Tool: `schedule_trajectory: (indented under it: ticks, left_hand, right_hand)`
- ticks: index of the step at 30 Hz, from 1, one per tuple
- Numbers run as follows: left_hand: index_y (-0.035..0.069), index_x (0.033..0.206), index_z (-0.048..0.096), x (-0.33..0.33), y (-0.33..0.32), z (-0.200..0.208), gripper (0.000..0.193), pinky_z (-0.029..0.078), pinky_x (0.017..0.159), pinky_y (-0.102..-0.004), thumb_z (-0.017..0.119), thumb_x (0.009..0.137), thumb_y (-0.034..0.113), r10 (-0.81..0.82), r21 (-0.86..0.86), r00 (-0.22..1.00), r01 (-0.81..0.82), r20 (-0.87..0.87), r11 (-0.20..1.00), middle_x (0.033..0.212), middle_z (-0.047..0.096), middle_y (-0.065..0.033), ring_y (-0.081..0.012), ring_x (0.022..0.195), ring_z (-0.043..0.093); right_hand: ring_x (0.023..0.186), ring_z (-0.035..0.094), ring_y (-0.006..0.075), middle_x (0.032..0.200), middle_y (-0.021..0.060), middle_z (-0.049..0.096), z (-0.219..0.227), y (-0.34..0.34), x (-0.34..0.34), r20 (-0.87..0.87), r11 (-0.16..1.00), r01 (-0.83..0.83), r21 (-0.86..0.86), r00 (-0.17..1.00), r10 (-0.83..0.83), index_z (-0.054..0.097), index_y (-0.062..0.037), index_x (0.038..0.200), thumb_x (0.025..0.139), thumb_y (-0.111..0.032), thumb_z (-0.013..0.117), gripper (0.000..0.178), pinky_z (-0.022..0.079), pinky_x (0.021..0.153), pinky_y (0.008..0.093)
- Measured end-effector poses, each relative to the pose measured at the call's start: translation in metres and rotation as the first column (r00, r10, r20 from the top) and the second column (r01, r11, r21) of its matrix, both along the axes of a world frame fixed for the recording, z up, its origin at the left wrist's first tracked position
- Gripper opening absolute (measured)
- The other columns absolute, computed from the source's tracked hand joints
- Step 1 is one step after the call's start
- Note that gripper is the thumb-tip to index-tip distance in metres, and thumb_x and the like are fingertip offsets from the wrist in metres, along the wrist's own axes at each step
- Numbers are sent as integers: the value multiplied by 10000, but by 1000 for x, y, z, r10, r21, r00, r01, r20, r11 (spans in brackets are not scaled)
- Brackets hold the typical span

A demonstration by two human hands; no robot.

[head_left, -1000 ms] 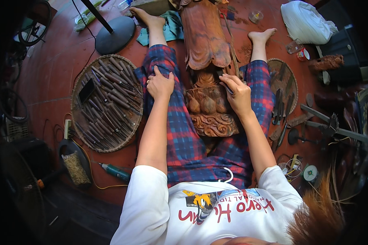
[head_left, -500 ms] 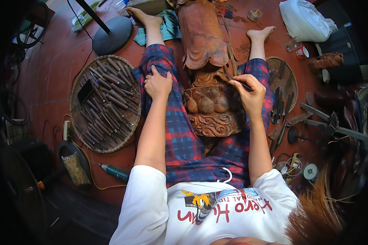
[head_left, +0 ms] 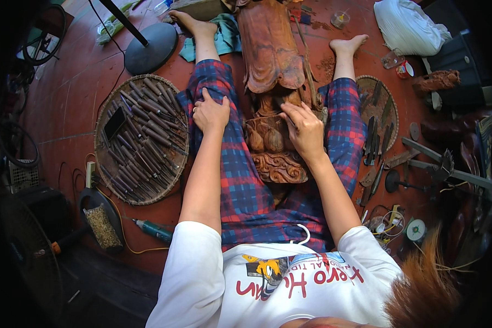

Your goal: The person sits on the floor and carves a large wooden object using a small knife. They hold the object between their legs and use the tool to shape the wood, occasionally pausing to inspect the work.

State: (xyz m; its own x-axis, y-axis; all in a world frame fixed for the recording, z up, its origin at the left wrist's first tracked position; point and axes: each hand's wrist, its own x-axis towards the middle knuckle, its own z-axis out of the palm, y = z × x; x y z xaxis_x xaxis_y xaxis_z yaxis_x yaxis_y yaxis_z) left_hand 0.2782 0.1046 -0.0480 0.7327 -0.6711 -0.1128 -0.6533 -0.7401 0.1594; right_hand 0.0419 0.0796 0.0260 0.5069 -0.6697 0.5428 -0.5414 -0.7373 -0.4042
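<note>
Fingers of the right hand curl down onto the wooden carving, pinching what may be a thin tool; I cannot tell for sure. That carving lies between the outstretched legs, its long axis running straight away from the body toward the feet. Left hand rests flat and empty on the left thigh, just beside the carving; chisels fill the round basket tray farther left.

Woodcarving workshop, floor-level work area on a red tiled floor. Evidence: large carved wooden statue; round woven tray of carving chisels; second tray of chisels; smaller carved figure; loose wood dust.
</note>
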Motion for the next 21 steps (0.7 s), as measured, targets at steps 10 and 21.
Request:
schedule_trajectory:
  ticks: [10,21]
  left_hand:
    - [106,1442,415,1,-1,-1,763,535,831,-435,591,842,545,-11,-9,1000,11,3,1000,1103,628,-269,-383,963,657]
    - [104,1429,425,2,0,3,757,537,826,-434,600,841,547,-13,-21,1000,13,-9,1000,1095,629,-274,-382,960,657]
  right_hand:
    - [978,693,286,1016,157,711,3,3,1,68,986,83,144,993,-94,704,-23,1023,833,-45,700,191,561,804,351]
    - [936,703,274,1006,148,716,6,3,1,111,965,74,253,988,-105,706,-35,1009,839,-29,682,171,563,779,342]
